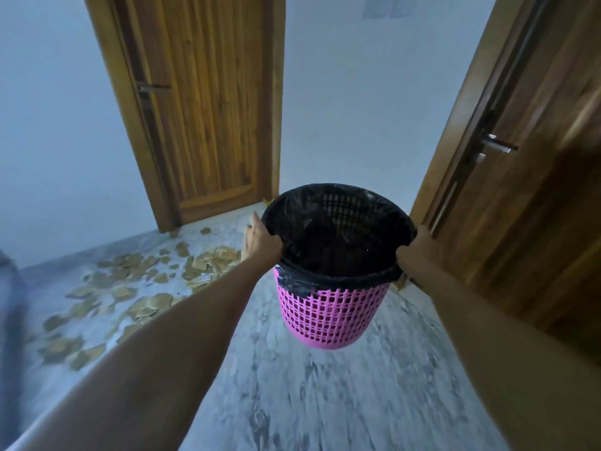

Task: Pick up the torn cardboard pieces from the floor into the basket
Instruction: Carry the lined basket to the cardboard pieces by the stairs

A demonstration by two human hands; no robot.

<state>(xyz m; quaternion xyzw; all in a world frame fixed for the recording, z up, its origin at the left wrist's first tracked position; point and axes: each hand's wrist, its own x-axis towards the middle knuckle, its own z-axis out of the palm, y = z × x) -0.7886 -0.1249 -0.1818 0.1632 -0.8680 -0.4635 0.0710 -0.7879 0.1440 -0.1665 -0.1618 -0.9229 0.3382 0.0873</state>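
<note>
Both arms are out in front, and between them a pink lattice basket [328, 312] hangs clear above the grey marbled floor [325, 402], gripped on either side of its rim. The left hand [261, 240] clamps the left edge, thumb hooked over the rim and fingers down the outside; the right hand [418, 247] is curled over the right edge, gripping the rim. A black bin liner [338, 229] lines the inside and folds down over the lip. The basket's long axis runs close to upright, mouth up and tipped a little toward the camera, narrower base pointing down at the floor. Off to the left, the torn cardboard pieces [136, 288] lie scattered across the floor in a loose brown trail that runs toward the closed wooden door [208, 109] on the far wall. A darker open door [520, 190] stands at the right, its metal handle [497, 144] jutting out.
</note>
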